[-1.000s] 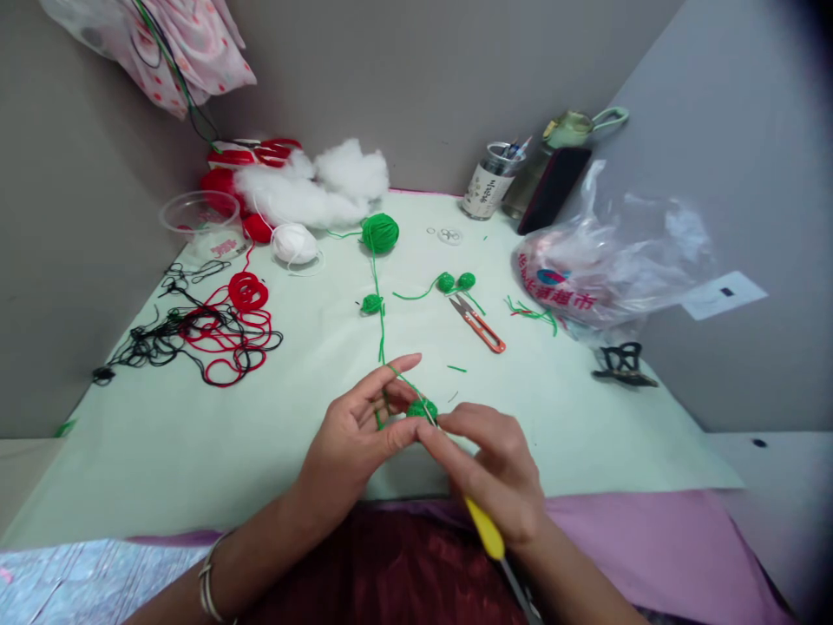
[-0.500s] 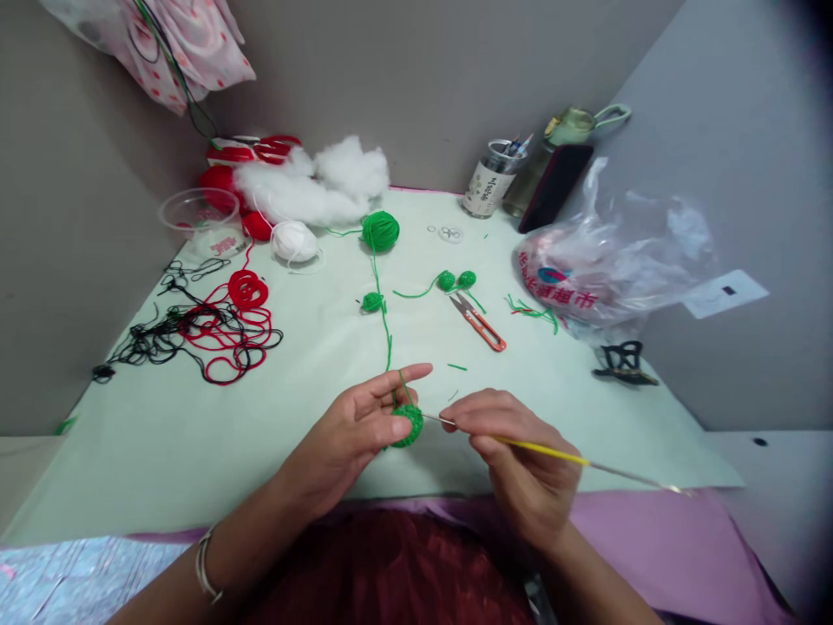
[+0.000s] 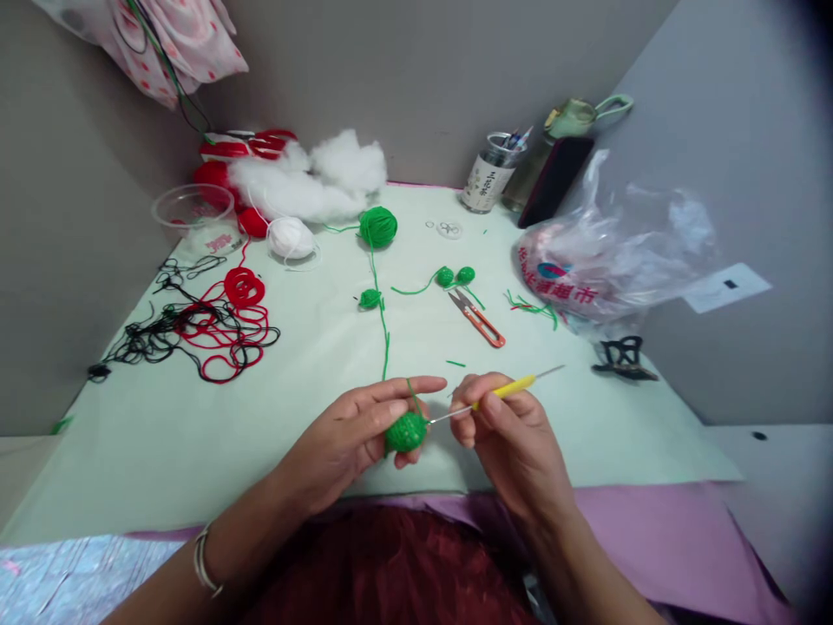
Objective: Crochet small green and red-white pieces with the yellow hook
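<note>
My left hand pinches a small round green crochet piece between thumb and fingers, its index finger stretched out with green yarn looped over it. That strand runs back across the table to a green yarn ball. Held in my right hand is a crochet hook with a yellow grip and a thin metal shaft. Its tip touches the right edge of the green piece. Beyond the hands lie orange thread snips and two little green crochet balls.
Tangled black and red cord covers the left side. White stuffing and a white yarn ball sit at the back left. At the right are a plastic bag, a pen cup, a phone and a black hair claw.
My left hand has turned the green piece so its rounded side shows. The hook's yellow handle has swung from pointing down toward me to pointing up and right.
</note>
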